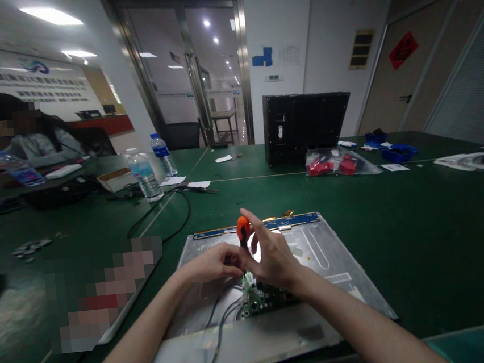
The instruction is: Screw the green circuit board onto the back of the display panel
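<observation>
A flat grey metal panel lies on the green table in front of me, with a green circuit board and thin cables on it. My right hand is closed around an upright screwdriver with an orange handle, its tip down on the circuit board. My left hand is pinched at the screwdriver's shaft just above the board. What the left fingers grip there is too small to make out.
Two water bottles stand at the back left beside black cables. A black panel stands upright behind, with a bag of red parts and blue parts. Another person sits at the far left.
</observation>
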`<state>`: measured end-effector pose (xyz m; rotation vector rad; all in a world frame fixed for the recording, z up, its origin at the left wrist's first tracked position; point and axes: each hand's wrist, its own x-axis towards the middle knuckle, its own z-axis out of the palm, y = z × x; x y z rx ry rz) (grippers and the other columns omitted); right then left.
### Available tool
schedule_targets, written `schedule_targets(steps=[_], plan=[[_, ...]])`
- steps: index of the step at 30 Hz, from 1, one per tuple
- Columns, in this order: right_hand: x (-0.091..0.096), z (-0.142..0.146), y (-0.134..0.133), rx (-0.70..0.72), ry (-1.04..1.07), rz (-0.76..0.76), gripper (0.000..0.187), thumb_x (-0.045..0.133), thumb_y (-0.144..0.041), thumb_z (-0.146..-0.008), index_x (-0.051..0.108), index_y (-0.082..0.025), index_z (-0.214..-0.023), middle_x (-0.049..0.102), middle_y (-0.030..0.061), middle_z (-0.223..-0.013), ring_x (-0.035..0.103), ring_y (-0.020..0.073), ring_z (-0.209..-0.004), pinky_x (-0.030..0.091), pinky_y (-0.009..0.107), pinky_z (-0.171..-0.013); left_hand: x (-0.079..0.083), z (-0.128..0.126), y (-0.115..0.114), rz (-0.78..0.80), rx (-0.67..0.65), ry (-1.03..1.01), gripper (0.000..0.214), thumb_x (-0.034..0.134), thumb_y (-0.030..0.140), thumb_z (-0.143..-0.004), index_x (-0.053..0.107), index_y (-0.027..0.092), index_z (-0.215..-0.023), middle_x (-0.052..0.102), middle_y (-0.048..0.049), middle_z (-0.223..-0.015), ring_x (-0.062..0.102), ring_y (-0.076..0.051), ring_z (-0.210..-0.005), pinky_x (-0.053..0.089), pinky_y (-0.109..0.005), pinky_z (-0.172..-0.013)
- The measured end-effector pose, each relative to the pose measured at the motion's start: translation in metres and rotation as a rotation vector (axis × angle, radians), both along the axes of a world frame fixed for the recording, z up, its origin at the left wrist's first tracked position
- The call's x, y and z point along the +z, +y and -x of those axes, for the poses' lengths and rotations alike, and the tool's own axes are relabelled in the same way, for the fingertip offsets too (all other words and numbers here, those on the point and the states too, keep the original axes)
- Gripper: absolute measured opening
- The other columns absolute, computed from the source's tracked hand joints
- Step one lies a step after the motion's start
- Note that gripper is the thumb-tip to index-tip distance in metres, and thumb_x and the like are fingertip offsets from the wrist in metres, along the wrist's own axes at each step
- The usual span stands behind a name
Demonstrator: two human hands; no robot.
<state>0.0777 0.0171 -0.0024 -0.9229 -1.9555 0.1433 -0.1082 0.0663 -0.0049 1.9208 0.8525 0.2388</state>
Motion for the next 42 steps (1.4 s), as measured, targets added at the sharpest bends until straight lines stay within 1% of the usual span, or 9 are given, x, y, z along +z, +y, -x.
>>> schedule_targets(steps=[2, 6, 12, 20, 28, 32, 36, 39, 42], plan=[[-0.001, 0.000, 0.000, -0.013, -0.015, 0.016, 0.077, 0.056, -0.018, -0.081, 0.018, -0.020, -0.149, 0.064, 0.0008, -0.079, 0.059, 0.0157, -0.058, 0.048, 0.029, -0.054, -0.001, 0.000, 0.000, 0.017, 0.004, -0.011, 0.017, 0.067, 0.030, -0.064, 0.059, 0.017, -0.070, 0.052, 0.0040, -0.062, 0.046, -0.014, -0.060, 0.036, -0.024, -0.058], [-0.001, -0.001, 0.001, -0.014, 0.009, 0.004, 0.079, 0.056, -0.019, -0.082, 0.015, -0.020, -0.149, 0.065, 0.0019, -0.083, 0.060, 0.0156, -0.058, 0.047, 0.028, -0.053, 0.000, 0.000, 0.001, 0.031, 0.007, -0.004, 0.019, 0.068, 0.031, -0.064, 0.060, 0.016, -0.072, 0.051, 0.0039, -0.062, 0.046, -0.014, -0.059, 0.036, -0.024, -0.058], [0.002, -0.001, 0.001, -0.043, 0.026, -0.018, 0.072, 0.059, -0.023, -0.086, 0.022, -0.024, -0.148, 0.065, 0.0039, -0.094, 0.058, 0.0129, -0.057, 0.047, 0.026, -0.053, 0.001, 0.001, 0.002, 0.003, -0.005, 0.025, 0.017, 0.069, 0.030, -0.065, 0.064, 0.016, -0.073, 0.055, 0.0028, -0.062, 0.049, -0.015, -0.060, 0.038, -0.024, -0.059], [0.001, 0.000, -0.001, -0.001, 0.003, 0.030, 0.075, 0.054, -0.017, -0.083, 0.020, -0.018, -0.150, 0.064, 0.0004, -0.074, 0.060, 0.0169, -0.058, 0.048, 0.028, -0.054, -0.005, 0.003, 0.004, -0.012, 0.000, 0.025, 0.018, 0.069, 0.031, -0.065, 0.064, 0.016, -0.074, 0.053, 0.0030, -0.062, 0.048, -0.015, -0.061, 0.039, -0.025, -0.059], [0.003, -0.001, 0.000, 0.000, 0.027, -0.037, 0.067, 0.059, -0.026, -0.088, 0.027, -0.023, -0.147, 0.065, 0.0031, -0.090, 0.057, 0.0135, -0.058, 0.050, 0.028, -0.056, 0.005, -0.001, -0.004, 0.020, 0.038, 0.007, 0.015, 0.067, 0.028, -0.062, 0.061, 0.016, -0.070, 0.053, 0.0028, -0.062, 0.048, -0.015, -0.061, 0.038, -0.025, -0.059], [0.006, 0.000, -0.001, 0.040, -0.002, -0.052, 0.073, 0.055, -0.022, -0.089, 0.019, -0.024, -0.152, 0.065, 0.0049, -0.095, 0.056, 0.0130, -0.057, 0.051, 0.028, -0.055, 0.004, -0.001, -0.003, -0.006, 0.046, 0.031, 0.016, 0.067, 0.029, -0.062, 0.059, 0.016, -0.067, 0.050, 0.0036, -0.060, 0.045, -0.014, -0.059, 0.035, -0.025, -0.057], [0.005, 0.000, -0.003, 0.016, -0.030, -0.029, 0.082, 0.053, -0.017, -0.085, 0.010, -0.019, -0.154, 0.067, 0.0050, -0.089, 0.058, 0.0151, -0.059, 0.052, 0.030, -0.057, 0.002, -0.001, -0.002, 0.010, 0.015, 0.025, 0.017, 0.068, 0.030, -0.063, 0.061, 0.016, -0.071, 0.051, 0.0034, -0.061, 0.046, -0.015, -0.059, 0.036, -0.024, -0.056], [0.003, 0.000, -0.003, 0.004, -0.035, 0.013, 0.083, 0.055, -0.016, -0.082, 0.012, -0.018, -0.153, 0.067, 0.0048, -0.087, 0.061, 0.0162, -0.060, 0.052, 0.030, -0.057, 0.003, -0.002, -0.003, 0.039, 0.011, 0.005, 0.016, 0.068, 0.029, -0.063, 0.061, 0.017, -0.070, 0.053, 0.0036, -0.061, 0.047, -0.014, -0.059, 0.036, -0.024, -0.055], [0.003, -0.001, -0.003, 0.017, -0.012, -0.006, 0.076, 0.057, -0.019, -0.084, 0.019, -0.020, -0.150, 0.067, 0.0040, -0.089, 0.060, 0.0154, -0.060, 0.053, 0.030, -0.058, 0.006, -0.003, -0.004, 0.014, 0.032, -0.008, 0.014, 0.067, 0.027, -0.062, 0.061, 0.016, -0.067, 0.052, 0.0042, -0.059, 0.046, -0.014, -0.058, 0.036, -0.024, -0.055]])
